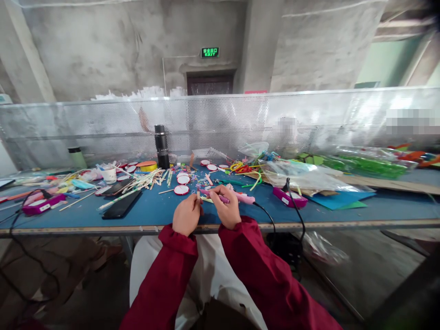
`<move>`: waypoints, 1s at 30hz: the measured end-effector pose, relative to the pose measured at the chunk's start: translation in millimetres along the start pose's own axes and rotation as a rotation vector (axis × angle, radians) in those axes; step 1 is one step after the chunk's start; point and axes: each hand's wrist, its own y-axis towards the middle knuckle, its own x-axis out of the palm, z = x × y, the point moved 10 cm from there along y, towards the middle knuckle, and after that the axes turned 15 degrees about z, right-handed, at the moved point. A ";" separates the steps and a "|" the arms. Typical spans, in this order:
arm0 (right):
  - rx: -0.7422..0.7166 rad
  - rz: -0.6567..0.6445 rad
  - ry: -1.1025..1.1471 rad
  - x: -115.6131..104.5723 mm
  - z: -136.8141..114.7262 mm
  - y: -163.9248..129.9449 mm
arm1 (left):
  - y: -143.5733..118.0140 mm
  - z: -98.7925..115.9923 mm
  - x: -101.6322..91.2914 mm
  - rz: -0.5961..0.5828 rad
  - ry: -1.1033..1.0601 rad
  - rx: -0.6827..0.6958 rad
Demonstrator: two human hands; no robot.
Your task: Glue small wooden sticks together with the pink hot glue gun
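My left hand (186, 214) is closed in a pinch near the table's front edge. A small pale stick-like piece (198, 195) pokes up from its fingertips; most of it is hidden. My right hand (227, 207) is closed around a slim purple pen-like tool (224, 199), its tip pointing left toward the left hand. Just behind and right of that hand lies a pink tool with a black cord (245, 198), possibly a glue gun. Round white discs with red rims (181, 189) lie beyond the left hand, among small colourful scraps.
A black phone (122, 205), wooden sticks (151, 179) and a paper cup (109, 174) are on the left. A black bottle (161, 146) stands at the back. Purple boxes (289, 198) with cords sit on both sides. Plastic bags (309, 176) and coloured sheets (338, 200) lie right.
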 end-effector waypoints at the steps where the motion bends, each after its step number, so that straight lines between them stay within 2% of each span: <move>1: 0.009 -0.006 0.006 0.7 0.2 -0.1 | 0.0 0.3 0.0 -0.001 0.000 0.001; 30: 0.006 0.009 0.025 0.1 -0.5 -0.2 | 0.8 1.3 -2.3 0.001 -0.009 -0.001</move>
